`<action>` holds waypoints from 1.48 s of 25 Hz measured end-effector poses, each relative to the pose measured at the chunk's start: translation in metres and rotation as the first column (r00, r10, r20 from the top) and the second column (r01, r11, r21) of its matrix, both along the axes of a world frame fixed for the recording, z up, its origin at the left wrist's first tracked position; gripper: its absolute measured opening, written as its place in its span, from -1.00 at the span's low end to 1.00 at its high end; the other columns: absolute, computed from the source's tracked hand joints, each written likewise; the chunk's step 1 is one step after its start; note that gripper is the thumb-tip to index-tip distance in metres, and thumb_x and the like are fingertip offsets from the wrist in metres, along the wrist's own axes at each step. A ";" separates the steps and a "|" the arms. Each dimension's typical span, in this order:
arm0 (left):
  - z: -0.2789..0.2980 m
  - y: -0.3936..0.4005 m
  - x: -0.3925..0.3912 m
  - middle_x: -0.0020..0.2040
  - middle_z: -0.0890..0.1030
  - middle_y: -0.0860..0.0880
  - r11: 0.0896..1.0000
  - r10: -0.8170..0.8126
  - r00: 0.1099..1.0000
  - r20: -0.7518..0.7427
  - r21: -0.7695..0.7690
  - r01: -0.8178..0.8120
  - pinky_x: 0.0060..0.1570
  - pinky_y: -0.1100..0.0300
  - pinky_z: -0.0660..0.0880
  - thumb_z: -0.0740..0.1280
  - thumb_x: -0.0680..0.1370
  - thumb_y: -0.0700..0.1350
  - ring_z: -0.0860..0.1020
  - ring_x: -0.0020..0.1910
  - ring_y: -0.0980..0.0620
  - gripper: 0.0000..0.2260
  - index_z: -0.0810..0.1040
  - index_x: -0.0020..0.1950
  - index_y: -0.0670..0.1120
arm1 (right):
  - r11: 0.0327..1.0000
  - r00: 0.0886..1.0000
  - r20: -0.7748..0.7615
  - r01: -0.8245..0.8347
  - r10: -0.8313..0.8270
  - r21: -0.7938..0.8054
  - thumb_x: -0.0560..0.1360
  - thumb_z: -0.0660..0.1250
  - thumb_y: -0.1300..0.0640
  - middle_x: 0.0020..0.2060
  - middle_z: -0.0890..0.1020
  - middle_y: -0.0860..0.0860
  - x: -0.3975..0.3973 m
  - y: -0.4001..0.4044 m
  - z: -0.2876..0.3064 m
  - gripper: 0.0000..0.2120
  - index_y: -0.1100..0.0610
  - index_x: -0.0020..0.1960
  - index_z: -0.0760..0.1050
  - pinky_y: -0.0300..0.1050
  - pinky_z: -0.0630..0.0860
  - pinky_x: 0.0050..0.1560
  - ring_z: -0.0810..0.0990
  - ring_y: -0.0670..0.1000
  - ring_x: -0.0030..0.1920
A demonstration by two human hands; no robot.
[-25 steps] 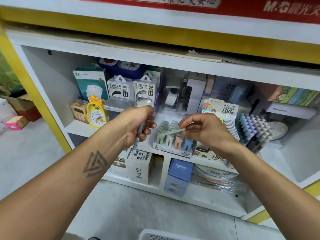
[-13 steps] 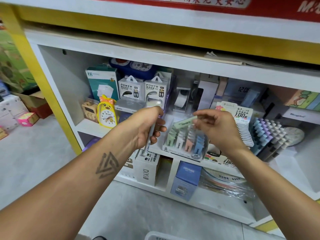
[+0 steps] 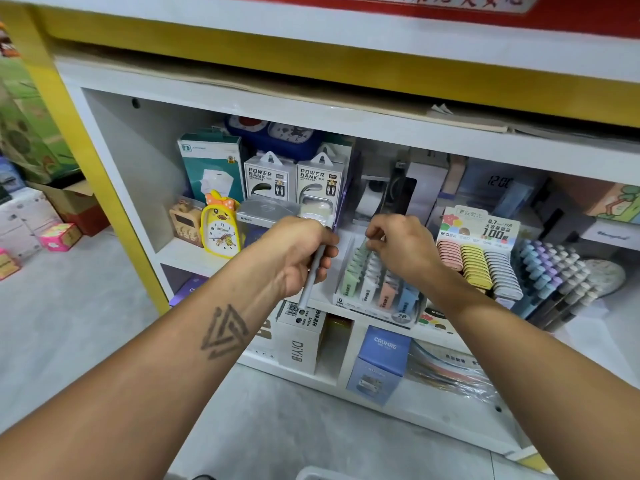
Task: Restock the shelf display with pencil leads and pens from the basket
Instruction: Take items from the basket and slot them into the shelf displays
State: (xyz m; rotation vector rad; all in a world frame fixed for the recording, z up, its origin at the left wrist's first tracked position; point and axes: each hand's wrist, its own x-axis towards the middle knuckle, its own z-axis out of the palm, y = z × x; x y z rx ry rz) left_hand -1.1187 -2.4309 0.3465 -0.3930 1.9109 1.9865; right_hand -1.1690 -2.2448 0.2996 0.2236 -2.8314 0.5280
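While the left hand (image 3: pixel 301 254) grips a grey pen (image 3: pixel 311 278), the right hand (image 3: pixel 401 251) pinches a lead case (image 3: pixel 363 244) over the display tray (image 3: pixel 377 299).

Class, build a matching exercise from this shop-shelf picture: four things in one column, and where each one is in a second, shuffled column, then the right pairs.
Things:
1. grey pen
2. duck clock
3. blue CRUHRE box
4. green lead case

Places:
A. lower shelf, below the lead display
B. in the left hand
C. upper shelf, left of the left hand
D. at the fingertips of the right hand, over the lead display

Pairs: 1-B, 2-C, 3-A, 4-D
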 end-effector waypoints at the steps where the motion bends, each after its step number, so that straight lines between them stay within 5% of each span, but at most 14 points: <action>1: 0.001 0.000 0.001 -0.39 0.50 -0.11 1.000 0.005 1.000 0.000 0.010 -0.005 -0.47 0.25 0.34 0.28 0.55 -0.31 0.39 -0.48 0.03 -0.92 0.52 -0.13 -0.21 | 1.000 1.000 0.005 -0.011 0.011 0.019 0.52 0.42 0.14 -0.11 0.66 -0.06 -0.001 -0.001 0.000 -0.91 -0.05 -0.03 0.59 0.04 0.61 -0.01 0.63 0.05 -0.09; 8: 0.002 0.006 0.004 -0.28 0.55 -0.15 0.994 0.017 0.999 -0.036 0.112 -0.013 -0.35 0.18 0.46 0.12 0.58 -0.39 0.49 -0.35 -0.02 -0.78 0.54 0.03 -0.25 | 0.990 0.989 0.144 -0.063 0.045 0.123 0.57 0.34 0.19 0.17 0.64 -0.05 -0.003 -0.008 0.012 -0.77 0.02 0.19 0.65 -0.14 0.50 0.13 0.60 -0.01 0.11; 10: 0.003 0.010 0.006 -0.27 0.59 -0.16 0.991 -0.016 0.999 -0.046 0.136 0.022 -0.28 0.16 0.51 0.16 0.59 -0.41 0.55 -0.31 -0.03 -0.81 0.54 0.01 -0.23 | 0.984 0.991 0.130 -0.015 0.039 -0.177 0.59 0.34 0.18 0.12 0.66 -0.08 0.010 -0.002 0.021 -0.77 0.01 0.20 0.64 -0.16 0.54 0.09 0.61 -0.09 0.01; 13: 0.005 0.021 0.011 -0.23 0.65 -0.20 0.980 -0.048 0.997 -0.054 0.191 0.057 -0.25 0.11 0.60 0.27 0.54 -0.44 0.63 -0.29 -0.06 -0.82 0.52 0.07 -0.23 | 0.634 0.964 0.188 0.026 0.190 -0.773 0.57 0.38 0.15 -0.12 0.73 0.04 0.043 0.010 0.040 -0.85 0.09 0.12 0.64 -0.16 0.53 -0.20 0.63 -0.08 -0.24; 15: 0.006 0.035 0.017 -0.24 0.68 -0.21 0.967 -0.098 0.992 -0.081 0.229 0.114 -0.24 0.08 0.65 0.33 0.50 -0.45 0.67 -0.30 -0.08 -0.77 0.50 0.10 -0.25 | 0.500 0.960 0.158 0.021 0.233 -0.866 0.55 0.41 0.20 -0.16 0.72 0.14 0.064 0.021 0.049 -0.83 0.18 0.12 0.63 -0.20 0.53 -0.29 0.62 0.00 -0.27; 20: 0.003 0.098 0.037 -0.14 0.71 -0.20 0.931 -0.285 0.919 -0.273 0.151 0.334 -0.07 0.00 0.65 0.45 0.45 -0.38 0.70 -0.17 -0.12 -0.75 0.53 0.08 -0.21 | 0.445 0.990 0.104 0.051 0.096 -0.894 0.53 0.39 0.33 -0.37 0.64 0.12 0.110 0.076 0.063 -0.88 0.28 0.06 0.62 -0.14 0.54 -0.25 0.59 0.01 -0.38; 24: -0.009 0.158 0.050 0.02 0.67 -0.05 0.902 -0.432 0.720 -0.543 -0.257 0.347 0.13 0.20 0.53 0.38 0.56 -0.22 0.62 0.04 0.03 -0.85 0.59 0.11 -0.11 | 0.553 0.994 0.001 0.061 -0.108 -0.831 0.52 0.42 0.34 -0.37 0.65 0.16 0.144 0.140 0.073 -0.91 0.25 0.02 0.58 -0.16 0.55 -0.33 0.59 0.04 -0.40; 27: -0.019 0.181 0.058 0.34 0.54 0.04 0.731 -0.665 0.420 -0.617 -0.653 0.199 0.28 0.39 0.29 0.32 0.58 -0.09 0.47 0.30 0.13 -0.65 0.49 0.37 -0.03 | 0.664 0.962 -0.096 0.101 -0.254 -0.741 0.52 0.42 0.30 -0.41 0.66 0.08 0.166 0.187 0.081 -0.95 0.18 -0.06 0.58 -0.09 0.59 -0.29 0.63 0.06 -0.38; 30: -0.025 0.202 0.063 0.53 0.31 0.01 0.621 -0.776 0.217 -0.592 -0.777 0.101 0.39 0.47 0.00 0.31 0.58 -0.08 0.23 0.50 0.09 -0.51 0.35 0.51 -0.07 | 0.807 0.922 -0.228 0.130 -0.312 -0.576 0.52 0.41 0.23 -0.36 0.68 0.05 0.180 0.216 0.077 -0.89 0.03 -0.09 0.56 -0.04 0.65 -0.18 0.69 0.00 -0.29; 34: -0.035 0.221 0.066 0.61 0.10 0.00 0.490 -0.861 0.173 -0.478 -0.872 0.027 0.52 0.25 -0.09 0.28 0.60 -0.03 0.01 0.58 0.06 -0.40 0.14 0.59 -0.06 | 0.923 0.930 -0.232 0.200 -0.284 -0.330 0.54 0.40 0.15 -0.22 0.69 -0.06 0.183 0.228 0.052 -0.90 -0.01 -0.05 0.50 -0.04 0.64 -0.07 0.69 -0.10 -0.19; 37: -0.040 0.222 0.063 0.62 0.03 0.03 0.440 -0.885 0.186 -0.427 -0.897 0.033 0.51 0.27 -0.13 0.24 0.62 0.00 -0.04 0.59 0.09 -0.40 0.07 0.61 -0.03 | 0.950 0.953 -0.187 0.189 -0.239 -0.250 0.56 0.38 0.18 -0.15 0.68 -0.01 0.183 0.230 0.037 -0.82 -0.05 -0.05 0.43 -0.15 0.60 -0.05 0.68 -0.07 -0.13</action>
